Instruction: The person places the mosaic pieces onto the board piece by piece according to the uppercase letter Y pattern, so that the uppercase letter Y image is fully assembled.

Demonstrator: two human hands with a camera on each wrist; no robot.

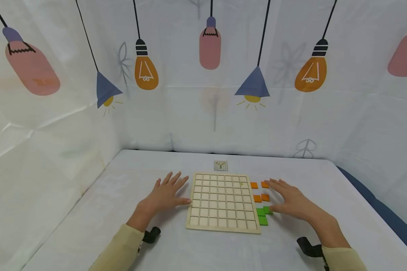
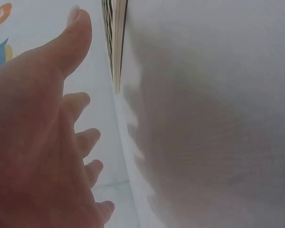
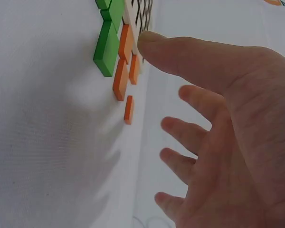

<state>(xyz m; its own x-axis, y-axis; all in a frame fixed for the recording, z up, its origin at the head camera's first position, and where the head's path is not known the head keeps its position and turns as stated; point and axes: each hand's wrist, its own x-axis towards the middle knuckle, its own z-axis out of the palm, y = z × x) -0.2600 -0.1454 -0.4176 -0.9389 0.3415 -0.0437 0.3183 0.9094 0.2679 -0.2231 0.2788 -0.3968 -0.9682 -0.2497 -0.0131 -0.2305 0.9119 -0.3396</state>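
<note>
A pale wooden grid board (image 1: pixel 221 206) lies flat on the white table, its square cells bare. My left hand (image 1: pixel 164 195) hovers at the board's left side with fingers spread; its thumb points at the edge, and whether it touches I cannot tell. In the left wrist view a gap shows between hand (image 2: pixel 42 118) and tabletop. Over the right side hangs my right hand (image 1: pixel 293 199), fingers extended, holding nothing. Between it and the board lie several orange square tiles (image 1: pixel 257 198) and green square tiles (image 1: pixel 262 220), also seen in the right wrist view as green tiles (image 3: pixel 107 50).
Behind the board lies a small card (image 1: pixel 221 165) with a grid pattern. White cloth walls (image 1: pixel 190 113) printed with lamps and bulbs enclose the table (image 1: pixel 156 244) at the back and sides. Black wrist mounts (image 1: pixel 151 235) sit under both forearms.
</note>
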